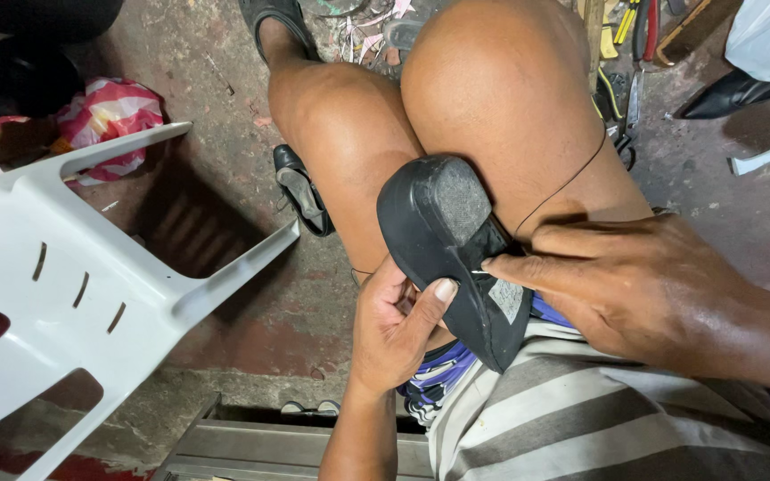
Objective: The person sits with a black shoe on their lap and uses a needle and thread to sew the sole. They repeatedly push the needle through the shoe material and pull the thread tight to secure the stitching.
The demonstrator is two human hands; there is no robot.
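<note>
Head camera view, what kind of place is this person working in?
Probably a small, informal shoe-repair spot. The left hand and right hand work on a black shoe propped on the knees, hand tools lie on the rough concrete floor, and another black shoe waits nearby.

A stained concrete floor point(251, 294) lay dim, with a white plastic chair point(73, 285) at left and scattered tools point(630, 53) beyond.
</note>
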